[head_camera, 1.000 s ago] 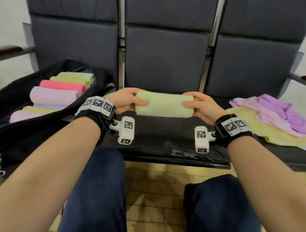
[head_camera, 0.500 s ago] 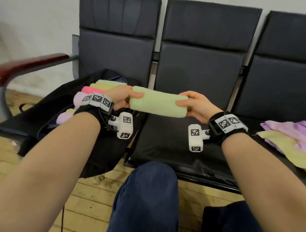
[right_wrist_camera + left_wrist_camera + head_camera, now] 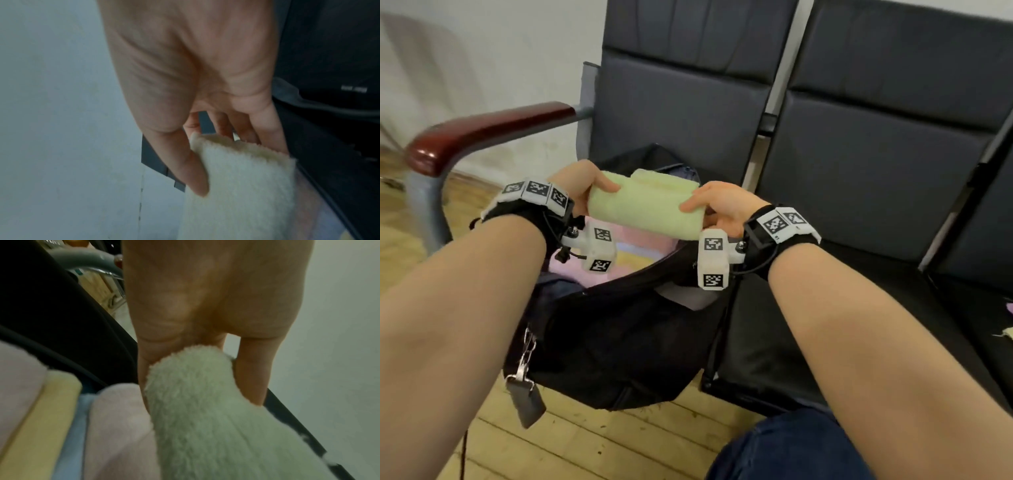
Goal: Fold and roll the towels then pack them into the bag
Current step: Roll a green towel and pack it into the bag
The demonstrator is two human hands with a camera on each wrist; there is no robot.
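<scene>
Head view: my left hand [image 3: 580, 185] and right hand [image 3: 722, 209] each grasp one end of the pale green rolled terry towel [image 3: 645, 210], thumbs on top and fingers curled beneath, holding it level above the open mouth of the black fabric bag [image 3: 619, 342] on the dark padded bench seat [image 3: 842, 308]. Below my hands, inside the bag, lie rolled towels already packed: a pink one [image 3: 643, 240] and a yellow one [image 3: 631, 257] show, with another green roll [image 3: 664, 183] just beyond the one I hold. To set this roll down well, I judge both ends should descend together under even pressure so the roll does not loosen, into a gap beside the packed rolls. Left wrist view: my thumb and fingers [image 3: 255, 374] clasp the rounded end of the green roll [image 3: 205, 410]; beneath and to the side sit pink [image 3: 119, 426], blue [image 3: 72, 434] and yellow [image 3: 39, 418] rolls against the bag's black wall [image 3: 51, 313]. Right wrist view: my thumb [image 3: 185, 162] presses the far end of the towel [image 3: 240, 186], fingers behind it, the bag's dark edge [image 3: 329, 162] alongside.
</scene>
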